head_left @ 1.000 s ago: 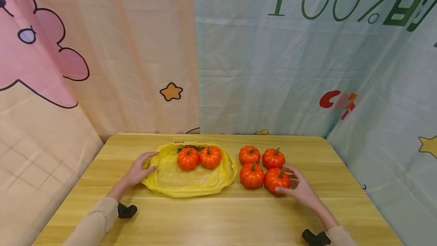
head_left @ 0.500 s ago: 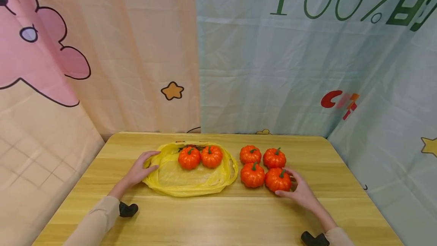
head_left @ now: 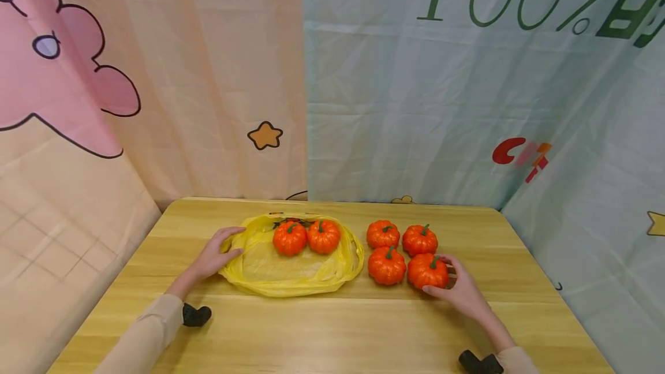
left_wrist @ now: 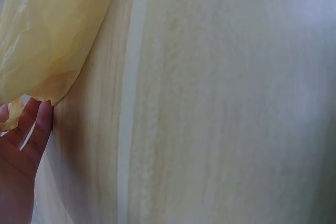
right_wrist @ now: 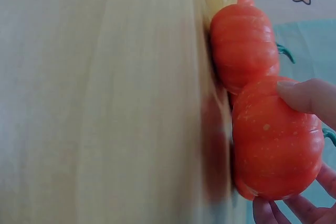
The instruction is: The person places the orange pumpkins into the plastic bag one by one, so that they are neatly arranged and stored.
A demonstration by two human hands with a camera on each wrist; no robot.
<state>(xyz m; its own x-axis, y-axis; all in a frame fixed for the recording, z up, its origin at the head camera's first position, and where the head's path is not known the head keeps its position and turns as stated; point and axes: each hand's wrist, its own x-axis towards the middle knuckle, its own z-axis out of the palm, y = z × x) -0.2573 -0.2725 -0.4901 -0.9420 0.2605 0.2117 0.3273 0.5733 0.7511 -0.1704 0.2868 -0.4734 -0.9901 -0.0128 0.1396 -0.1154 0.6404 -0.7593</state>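
The right-hand grip (head_left: pixel 462 292) is clamped on a ribbed, green-stemmed orange-red pumpkin (head_left: pixel 427 272), beside three matching pumpkins (head_left: pixel 387 266) on the wooden table (head_left: pixel 332 333). The left-hand grip (head_left: pixel 215 255) holds the left rim of a yellow plastic bag (head_left: pixel 283 269) bearing two more pumpkins (head_left: pixel 290 239).

Green lettering reading "100%" (head_left: pixel 520 9) spans the blue-green curtain (head_left: pixel 395 103) high above the table's far edge (head_left: pixel 447 208), followed by a large green character (head_left: pixel 628 14) only partly in view; red and orange marks (head_left: pixel 501 153) lower down, nearer the table (head_left: pixel 332 333), cannot be read.
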